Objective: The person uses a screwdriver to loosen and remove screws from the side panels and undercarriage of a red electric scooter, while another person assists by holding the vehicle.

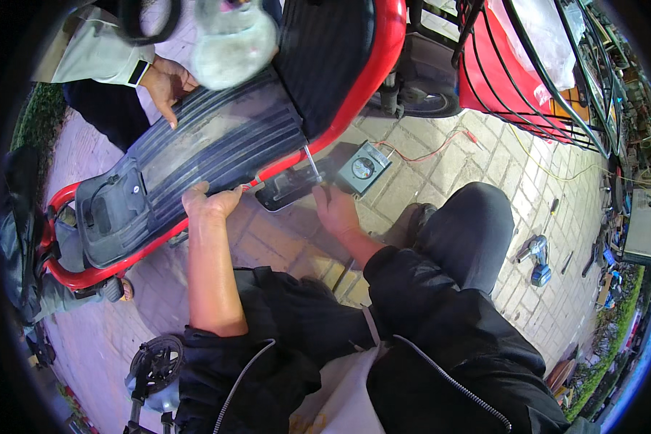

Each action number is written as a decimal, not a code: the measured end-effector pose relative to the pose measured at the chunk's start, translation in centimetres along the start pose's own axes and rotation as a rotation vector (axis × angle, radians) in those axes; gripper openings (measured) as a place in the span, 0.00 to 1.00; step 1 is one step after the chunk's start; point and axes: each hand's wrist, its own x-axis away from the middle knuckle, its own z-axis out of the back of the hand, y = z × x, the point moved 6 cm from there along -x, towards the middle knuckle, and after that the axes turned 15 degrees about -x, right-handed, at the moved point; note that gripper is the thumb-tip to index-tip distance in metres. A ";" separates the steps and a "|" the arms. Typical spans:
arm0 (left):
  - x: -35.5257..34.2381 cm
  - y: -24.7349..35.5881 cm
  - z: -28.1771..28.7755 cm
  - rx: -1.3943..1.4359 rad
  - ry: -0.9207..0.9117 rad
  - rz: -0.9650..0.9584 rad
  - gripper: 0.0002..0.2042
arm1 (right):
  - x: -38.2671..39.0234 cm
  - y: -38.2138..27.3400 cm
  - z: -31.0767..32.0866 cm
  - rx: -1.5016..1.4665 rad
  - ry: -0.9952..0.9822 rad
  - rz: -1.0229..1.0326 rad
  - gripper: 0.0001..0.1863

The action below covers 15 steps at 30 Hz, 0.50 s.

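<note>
A red scooter's black ribbed footboard stretches in front of me. My left hand is closed over its near edge, across the red frame rail, with the thumb reaching right; its fingertips are partly hidden. A small shiny piece lies by that thumb tip, too small to name. In my right hand is a screwdriver, its metal shaft slanting up to the footboard's near right corner. The handle is mostly covered by my fingers. Below, on the paving, lies a dark flat tray-like piece.
A grey meter with a dial and red lead stands right of my hand. Another person's hand rests at the footboard's far edge. A blue cordless drill lies farther right. A black wire basket is at the upper right.
</note>
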 end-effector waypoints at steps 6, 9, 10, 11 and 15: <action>-0.2 -0.3 -0.3 -0.027 0.009 -0.024 0.22 | 0.3 -0.2 0.5 -0.012 -0.035 -0.092 0.23; -0.6 0.0 0.2 -0.057 -0.004 -0.008 0.22 | 0.6 -1.2 0.5 0.042 -0.076 -0.129 0.24; -0.4 0.3 0.2 -0.054 -0.055 -0.026 0.23 | 0.8 -1.5 0.3 0.066 -0.094 -0.126 0.24; -0.3 0.7 0.1 -0.048 -0.105 -0.046 0.23 | 0.8 -1.3 0.2 0.094 -0.076 -0.131 0.24; 0.4 0.4 -0.1 0.051 -0.144 -0.061 0.23 | 0.9 -0.4 -0.4 0.065 -0.026 -0.111 0.25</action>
